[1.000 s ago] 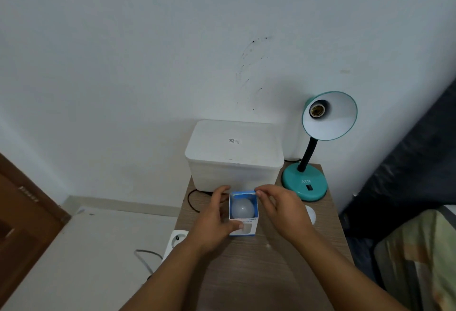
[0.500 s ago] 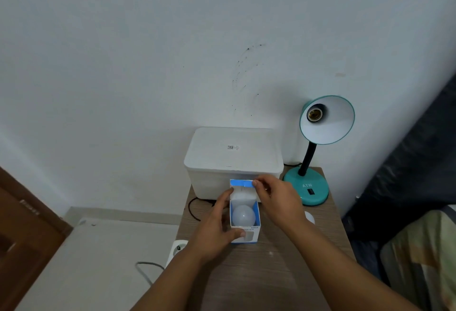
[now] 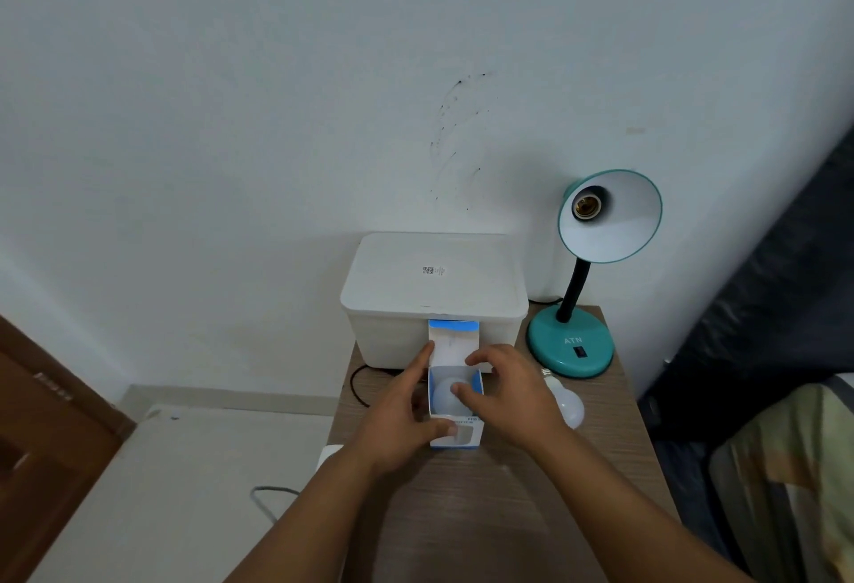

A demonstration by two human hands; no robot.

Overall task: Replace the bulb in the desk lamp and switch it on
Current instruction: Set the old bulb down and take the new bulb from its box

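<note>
Wood-grain table (image 3: pixel 508 513), matte. Left hand (image 3: pixel 397 420) grips small card box (image 3: pixel 457 437) from left side, thumb across front window, fingers curled along wall. Box upright, top flap (image 3: pixel 453 344) raised, blue edge. Right hand (image 3: pixel 508 393) over opening, fingers curled, thumb tip touching new bulb (image 3: pixel 446 397), round frosted dome inside box. Old bulb (image 3: pixel 566 402) lies on table just right of hand, screw cap toward lamp. Behind: white plastic tub (image 3: pixel 434 286), lidded, rounded corners. Teal lamp (image 3: pixel 573 342), round base, black neck, cone shade, socket (image 3: pixel 586 207) bare.
</note>
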